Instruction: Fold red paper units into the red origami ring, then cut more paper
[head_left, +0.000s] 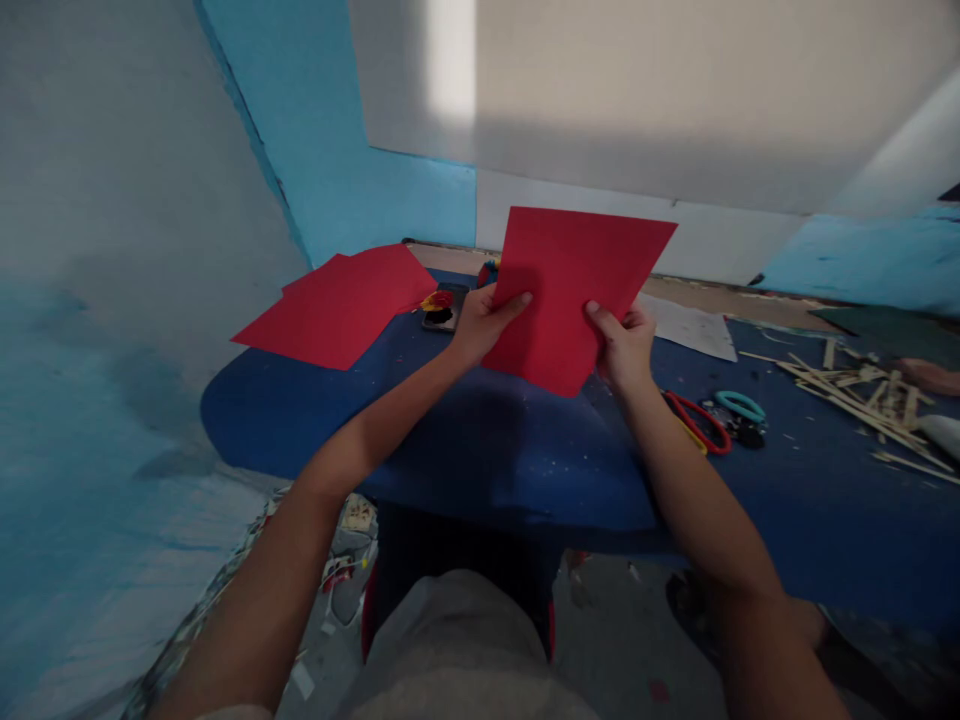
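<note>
I hold one red paper sheet (574,285) up above the dark blue table (487,450), tilted toward me. My left hand (480,320) pinches its left edge with the thumb on the front. My right hand (626,340) grips the lower right edge, thumb also on the front. Both hands are closed on the sheet.
A stack of red sheets (341,305) lies at the table's left corner. A phone (444,305) sits behind my left hand. Red-handled scissors (697,420) and teal-handled scissors (739,405) lie to the right, with a white sheet (690,325) and several wooden sticks (862,385) beyond.
</note>
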